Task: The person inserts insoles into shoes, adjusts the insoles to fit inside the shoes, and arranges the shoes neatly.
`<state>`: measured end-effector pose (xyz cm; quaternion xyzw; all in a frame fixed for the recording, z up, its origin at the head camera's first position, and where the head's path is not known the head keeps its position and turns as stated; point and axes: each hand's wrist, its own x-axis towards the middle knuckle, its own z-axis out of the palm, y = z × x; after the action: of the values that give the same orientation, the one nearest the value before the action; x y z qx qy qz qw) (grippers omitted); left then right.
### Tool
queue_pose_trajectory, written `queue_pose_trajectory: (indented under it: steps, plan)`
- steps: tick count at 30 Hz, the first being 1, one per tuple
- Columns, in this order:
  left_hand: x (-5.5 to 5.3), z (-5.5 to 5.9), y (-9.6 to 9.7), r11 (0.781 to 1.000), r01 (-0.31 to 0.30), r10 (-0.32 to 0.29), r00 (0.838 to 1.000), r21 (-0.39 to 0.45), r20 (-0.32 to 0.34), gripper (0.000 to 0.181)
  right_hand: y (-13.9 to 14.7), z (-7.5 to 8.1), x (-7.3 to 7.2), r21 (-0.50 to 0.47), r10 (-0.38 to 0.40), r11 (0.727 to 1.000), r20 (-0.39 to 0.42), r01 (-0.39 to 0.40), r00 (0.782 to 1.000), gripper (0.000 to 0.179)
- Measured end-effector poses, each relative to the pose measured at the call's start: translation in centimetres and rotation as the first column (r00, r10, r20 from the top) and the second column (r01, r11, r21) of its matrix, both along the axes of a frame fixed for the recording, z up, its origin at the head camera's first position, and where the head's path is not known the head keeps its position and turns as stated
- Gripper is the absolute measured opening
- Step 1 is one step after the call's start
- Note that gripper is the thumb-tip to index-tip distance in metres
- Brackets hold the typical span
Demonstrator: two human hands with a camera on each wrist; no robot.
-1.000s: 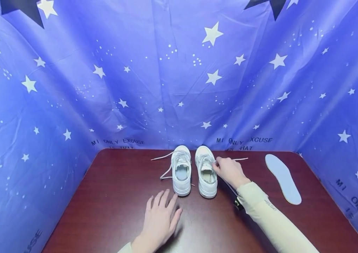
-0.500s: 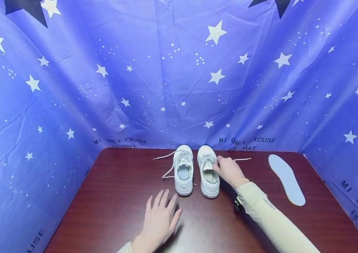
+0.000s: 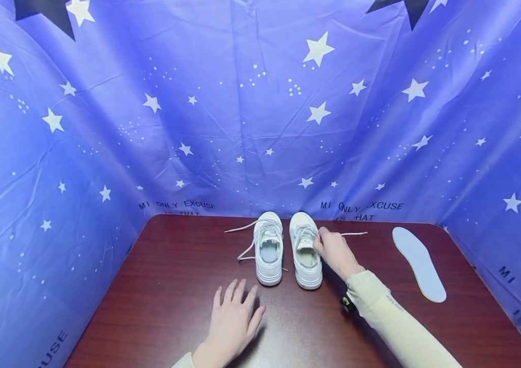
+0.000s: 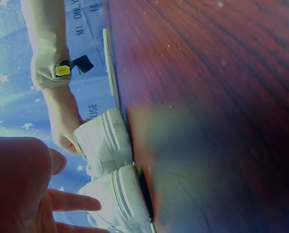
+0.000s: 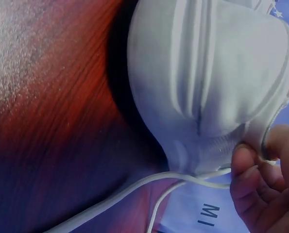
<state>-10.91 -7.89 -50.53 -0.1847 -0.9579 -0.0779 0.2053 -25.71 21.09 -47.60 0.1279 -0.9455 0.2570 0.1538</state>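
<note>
Two white sneakers stand side by side at the back of the table, heels toward me. My right hand (image 3: 337,254) pinches the right side of the right sneaker (image 3: 308,280) at its collar. In the right wrist view, the thumb is at the collar's edge and curled fingers (image 5: 246,182) lie against the outside. A pale insole shows inside the left sneaker (image 3: 269,273), whose laces hang loose. My left hand (image 3: 232,324) is spread palm down in front of the left sneaker, apart from it in the head view. Whether it touches the table is unclear.
A loose white insole (image 3: 418,263) lies flat at the right of the dark red wooden table (image 3: 159,286). Loose shoelaces (image 5: 120,194) trail beside the right sneaker. A blue star-patterned curtain (image 3: 223,128) closes off the back and both sides.
The head view has turned slightly left, so the sneakers and insole appear a little farther right. My right hand keeps its grip on the right sneaker. My left hand has hardly moved.
</note>
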Motion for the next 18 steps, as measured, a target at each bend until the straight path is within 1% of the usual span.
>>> queue_pose_trajectory:
  steps: [6, 10, 18]
  plan:
    - [0.0, -0.4, 0.1, 1.000, 0.004, -0.004, 0.999, 0.000, -0.033, 0.044, 0.3, 0.1, 0.4, -0.021, 0.003, 1.000, -0.043, -0.004, 0.999, 0.015]
    - [0.0, -0.5, 0.1, 1.000, 0.003, -0.003, 0.999, -0.006, -0.047, 0.044, 0.7, 0.1, 0.8, -0.030, -0.007, 1.000, -0.058, 0.006, 0.998, 0.015]
    - [0.0, -0.4, 0.3, 1.000, 0.015, -0.015, 0.998, 0.000, -0.058, 0.042, 1.2, 0.2, 1.7, -0.039, -0.027, 0.999, -0.065, 0.025, 0.998, 0.014]
